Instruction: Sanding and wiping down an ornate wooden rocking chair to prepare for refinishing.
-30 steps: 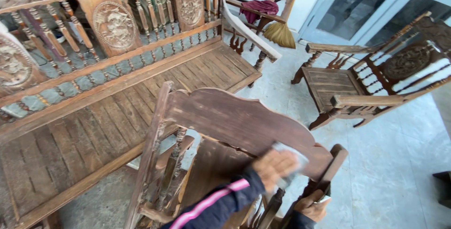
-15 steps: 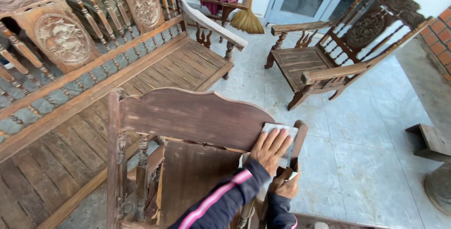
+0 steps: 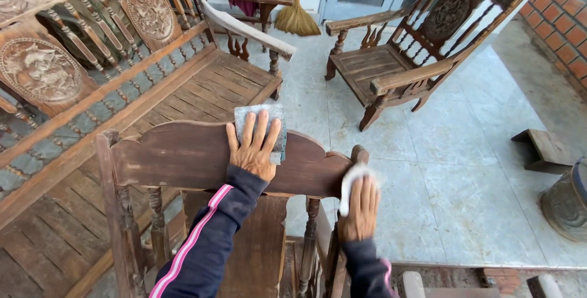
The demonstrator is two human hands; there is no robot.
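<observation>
One head-worn camera looks steeply down from just above the chair back (image 3: 232, 160), close enough to crop both sleeves, facing the carved bench (image 3: 122, 90) at ten o'clock and the armchair (image 3: 403, 59) at one o'clock.
</observation>
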